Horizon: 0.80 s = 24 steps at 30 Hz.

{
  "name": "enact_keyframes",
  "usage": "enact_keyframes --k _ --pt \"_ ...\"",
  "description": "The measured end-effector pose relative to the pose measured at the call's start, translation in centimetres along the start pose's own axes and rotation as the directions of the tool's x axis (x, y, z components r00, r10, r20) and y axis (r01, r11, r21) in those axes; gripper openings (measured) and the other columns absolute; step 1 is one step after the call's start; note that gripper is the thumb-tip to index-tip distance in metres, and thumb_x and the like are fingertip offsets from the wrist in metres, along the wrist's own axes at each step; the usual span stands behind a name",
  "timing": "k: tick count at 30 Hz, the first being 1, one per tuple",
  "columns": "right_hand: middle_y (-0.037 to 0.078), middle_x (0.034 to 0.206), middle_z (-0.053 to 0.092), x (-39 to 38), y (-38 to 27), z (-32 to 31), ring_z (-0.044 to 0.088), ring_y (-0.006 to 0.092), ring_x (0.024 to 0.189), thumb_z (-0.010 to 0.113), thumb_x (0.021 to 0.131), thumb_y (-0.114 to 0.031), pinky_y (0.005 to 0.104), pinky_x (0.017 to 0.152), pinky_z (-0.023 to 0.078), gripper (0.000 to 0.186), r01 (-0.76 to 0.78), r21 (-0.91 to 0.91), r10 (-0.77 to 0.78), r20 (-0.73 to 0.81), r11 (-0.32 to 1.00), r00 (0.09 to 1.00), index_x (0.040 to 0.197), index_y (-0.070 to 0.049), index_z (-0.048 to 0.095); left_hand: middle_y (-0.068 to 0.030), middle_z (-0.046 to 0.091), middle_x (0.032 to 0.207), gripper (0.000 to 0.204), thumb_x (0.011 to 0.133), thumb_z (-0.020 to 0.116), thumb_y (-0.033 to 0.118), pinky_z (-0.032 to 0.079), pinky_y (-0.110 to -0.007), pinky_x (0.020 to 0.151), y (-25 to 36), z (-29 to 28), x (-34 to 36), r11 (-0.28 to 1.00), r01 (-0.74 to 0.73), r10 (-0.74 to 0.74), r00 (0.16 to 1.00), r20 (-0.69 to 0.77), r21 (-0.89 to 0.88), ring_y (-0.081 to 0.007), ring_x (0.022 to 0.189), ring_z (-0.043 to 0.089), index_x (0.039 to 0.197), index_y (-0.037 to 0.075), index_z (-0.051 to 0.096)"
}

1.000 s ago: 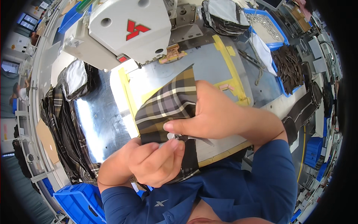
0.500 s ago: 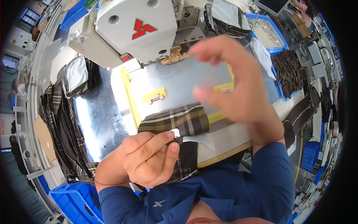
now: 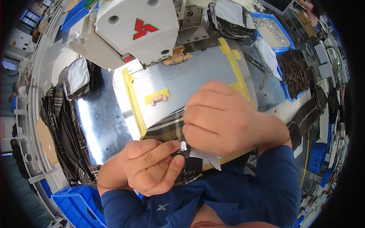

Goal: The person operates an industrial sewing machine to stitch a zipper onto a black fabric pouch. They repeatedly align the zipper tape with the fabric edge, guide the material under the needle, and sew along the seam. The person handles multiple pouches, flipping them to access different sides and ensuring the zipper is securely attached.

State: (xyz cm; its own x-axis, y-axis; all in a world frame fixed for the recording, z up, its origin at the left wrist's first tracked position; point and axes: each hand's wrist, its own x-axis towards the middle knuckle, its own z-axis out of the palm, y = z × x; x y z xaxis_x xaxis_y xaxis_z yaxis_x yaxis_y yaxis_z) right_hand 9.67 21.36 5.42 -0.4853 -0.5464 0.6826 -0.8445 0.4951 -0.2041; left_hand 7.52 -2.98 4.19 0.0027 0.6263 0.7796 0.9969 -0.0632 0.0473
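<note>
Below the white industrial sewing machine (image 3: 114, 34) is a metal plate (image 3: 201, 72) with yellow strips and pink blocks (image 3: 157, 99). Plaid fabric (image 3: 162, 129) lies at the plate's front, partly under both hands. My left hand (image 3: 150, 167) is closed, fingertips on a small white piece (image 3: 183, 146) with dark hardware beside it on the fabric. My right hand (image 3: 222, 123) is curled over the fabric with knuckles up, hiding what its fingertips grip. A loose white strip (image 3: 207, 159) sticks out beneath it.
Folded plaid pieces (image 3: 62, 136) lie at left, bundles (image 3: 76, 79) (image 3: 232, 19) at left and back. A tray of metal hardware (image 3: 270, 32), a tray of brown pieces (image 3: 292, 70) and dark straps (image 3: 308, 114) are at right. A blue crate (image 3: 78, 207) sits lower left; co-workers are in the distance.
My right hand let go of the fabric, rose open to the upper right, and came back down curled over it. The raised fabric flap dropped, exposing the plate. My left hand kept its grip.
</note>
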Motion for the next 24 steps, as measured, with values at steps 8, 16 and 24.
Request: enact_keyframes --k 8,16,24 --pt "0.006 0.085 0.062 0.0 -0.3 -1.2 0.063 0.0226 0.081 0.075 0.074 -0.013 0.0352 0.07 0.05 0.017 0.093 0.056 -0.098 0.105 0.994 0.99 0.086 -0.004 0.067 -0.0082 0.066 0.087 0.025 0.078 0.077 -0.008 0.056 -0.038 0.073 0.2 -0.2 -1.1 0.998 -0.066 0.066 0.997 0.029 -0.021 -0.0299 0.093 0.072 0.1 0.0 0.07" --pt "0.009 0.102 0.072 0.7 0.6 -2.3 0.068 0.0281 0.086 0.079 0.079 -0.011 0.0402 0.074 0.053 0.027 -0.094 0.372 0.049 0.128 0.923 0.991 0.104 -0.002 0.076 -0.0087 0.064 0.079 0.021 0.078 0.075 -0.007 0.058 -0.04 0.078 0.4 -1.6 0.6 0.975 0.199 -0.189 0.976 0.105 -0.097 -0.0326 0.094 0.076 0.099 -0.004 0.071" --pt "0.007 0.094 0.067 -0.2 0.2 -0.5 0.068 0.0269 0.089 0.073 0.08 -0.014 0.0392 0.077 0.052 0.022 -0.025 0.262 0.013 0.047 0.965 0.999 0.098 -0.002 0.069 -0.0084 0.065 0.085 0.027 0.075 0.077 -0.003 0.06 -0.042 0.078 0.2 -1.6 0.4 0.959 0.242 -0.236 0.97 0.059 -0.148 -0.0344 0.095 0.076 0.102 -0.005 0.072"
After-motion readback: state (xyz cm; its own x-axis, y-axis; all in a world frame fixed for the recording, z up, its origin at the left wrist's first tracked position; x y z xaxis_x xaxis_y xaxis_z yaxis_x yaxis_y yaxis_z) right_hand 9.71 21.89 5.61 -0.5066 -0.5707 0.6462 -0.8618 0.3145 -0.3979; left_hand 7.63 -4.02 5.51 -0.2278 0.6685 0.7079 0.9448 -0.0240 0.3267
